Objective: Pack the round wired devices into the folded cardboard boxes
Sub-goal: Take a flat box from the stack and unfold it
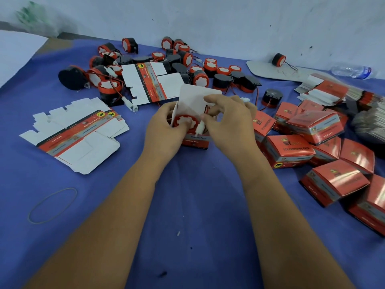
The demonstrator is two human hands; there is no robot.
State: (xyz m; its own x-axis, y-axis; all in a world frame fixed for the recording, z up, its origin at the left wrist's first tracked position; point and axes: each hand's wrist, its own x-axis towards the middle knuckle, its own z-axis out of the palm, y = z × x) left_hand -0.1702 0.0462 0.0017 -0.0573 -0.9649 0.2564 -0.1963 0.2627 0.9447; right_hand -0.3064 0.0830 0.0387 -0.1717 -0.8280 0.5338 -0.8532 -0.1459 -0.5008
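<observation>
An open red-and-white cardboard box stands at the middle of the blue table, its white lid flap up. A round device with a red rim sits in its mouth. My left hand grips the box's left side, thumb on the device. My right hand pinches the device's white plug and red-black wire over the box opening. Several more round black-and-red wired devices lie in a heap behind the box.
Flat unfolded boxes lie at the left and behind. Closed red boxes are piled at the right, with a stack of flat ones behind them. A rubber band lies front left. A plastic bottle lies far right.
</observation>
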